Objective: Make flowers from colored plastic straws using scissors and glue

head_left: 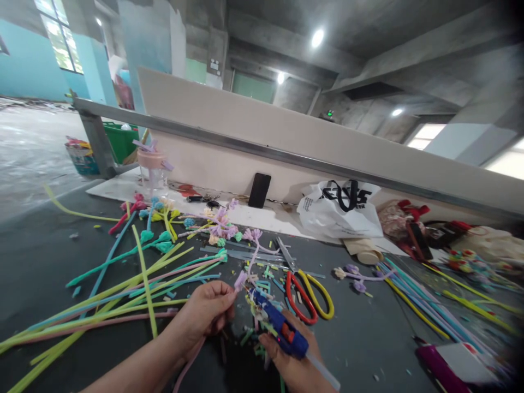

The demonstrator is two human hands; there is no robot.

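My left hand [210, 307] is closed, pinching a small lilac fuzzy-stem piece [240, 280] between thumb and fingertips. A pink stem trails below this hand. My right hand [295, 352] is wrapped round a blue hot glue gun [282, 326] with a clear glue stick [323, 372] out of its back. The gun's nozzle points up and left, close to the lilac piece; whether they touch I cannot tell. Scissors [307, 292] with one red and one yellow handle lie spread just beyond the gun. Cut bits of stem are scattered beneath and around the nozzle.
Long yellow, blue and pink stems [123, 289] spread across the left side. Finished-looking fuzzy flowers [219, 221] lie farther back. A plastic cup [152, 169], a phone [259, 190] and a white bag [341, 210] line the back. More stems [426, 303] lie right.
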